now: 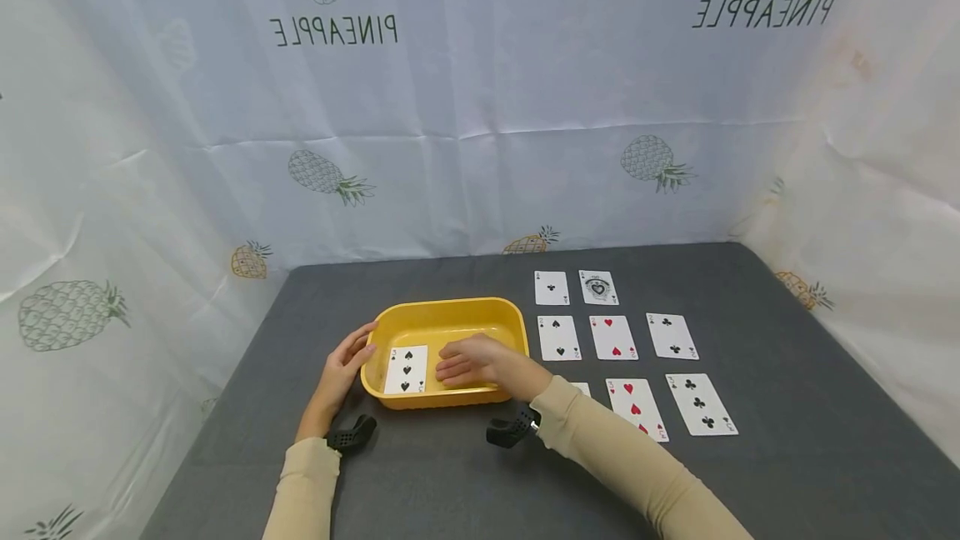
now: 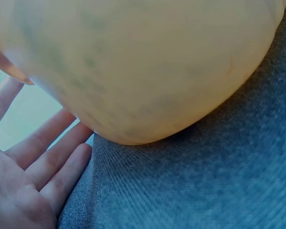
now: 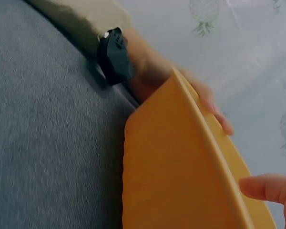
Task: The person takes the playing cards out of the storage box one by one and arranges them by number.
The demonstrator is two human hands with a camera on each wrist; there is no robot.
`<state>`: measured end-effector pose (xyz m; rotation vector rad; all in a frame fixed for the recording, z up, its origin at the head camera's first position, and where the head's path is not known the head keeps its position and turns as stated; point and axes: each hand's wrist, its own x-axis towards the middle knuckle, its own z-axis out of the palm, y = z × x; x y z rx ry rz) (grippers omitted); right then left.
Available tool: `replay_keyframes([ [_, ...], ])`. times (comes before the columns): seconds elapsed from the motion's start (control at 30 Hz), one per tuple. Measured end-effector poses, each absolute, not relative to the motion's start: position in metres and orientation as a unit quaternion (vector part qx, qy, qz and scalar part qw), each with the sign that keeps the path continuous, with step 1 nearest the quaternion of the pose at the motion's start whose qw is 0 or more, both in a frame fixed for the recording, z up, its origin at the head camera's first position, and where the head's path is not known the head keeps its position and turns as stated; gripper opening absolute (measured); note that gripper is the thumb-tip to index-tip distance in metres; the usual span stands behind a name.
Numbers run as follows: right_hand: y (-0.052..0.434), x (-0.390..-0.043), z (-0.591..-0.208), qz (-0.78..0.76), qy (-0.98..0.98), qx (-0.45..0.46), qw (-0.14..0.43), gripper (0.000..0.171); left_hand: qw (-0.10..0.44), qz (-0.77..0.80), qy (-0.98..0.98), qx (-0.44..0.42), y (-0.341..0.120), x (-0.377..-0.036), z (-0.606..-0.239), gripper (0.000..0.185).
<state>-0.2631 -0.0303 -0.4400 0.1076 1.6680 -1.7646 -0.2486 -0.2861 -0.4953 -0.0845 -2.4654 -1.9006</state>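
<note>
A yellow plastic tray (image 1: 450, 305) sits on the dark grey table, and a three of spades (image 1: 406, 369) lies face up in its left half. My left hand (image 1: 343, 365) rests against the tray's left outer wall with straight fingers, thumb at the rim. The left wrist view shows the open palm (image 2: 33, 181) beside the tray's wall (image 2: 143, 62). My right hand (image 1: 468, 361) reaches into the tray, fingers flat and pointing left, just right of the card. Whether it touches a card I cannot tell. A right fingertip (image 3: 267, 188) shows above the tray (image 3: 171, 167) in the right wrist view.
Several face-up cards lie in rows right of the tray: ace of clubs (image 1: 551, 287), ace of spades (image 1: 597, 287), two of spades (image 1: 558, 337), two of hearts (image 1: 613, 337), two of clubs (image 1: 672, 335), three of hearts (image 1: 636, 408), three of clubs (image 1: 701, 403). A pineapple-print cloth (image 1: 480, 148) walls the table.
</note>
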Motion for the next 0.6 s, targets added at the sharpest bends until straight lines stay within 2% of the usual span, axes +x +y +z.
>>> replay_keyframes([
  [0.2, -0.043, -0.256, -0.437, -0.698, 0.621, 0.037, 0.354, 0.044, 0.017, -0.611, -0.791, -0.024, -0.287, -0.249, -0.496, 0.049],
  [0.43, -0.060, -0.256, -0.434, -0.738, 0.560, 0.128, 0.354, 0.054, 0.017, -0.610, -0.792, -0.027, -0.287, -0.250, -0.496, 0.049],
  [0.6, -0.063, -0.255, -0.436, -0.748, 0.544, 0.152, 0.347, 0.052, 0.023, -0.617, -0.786, -0.027, -0.288, -0.251, -0.498, 0.049],
])
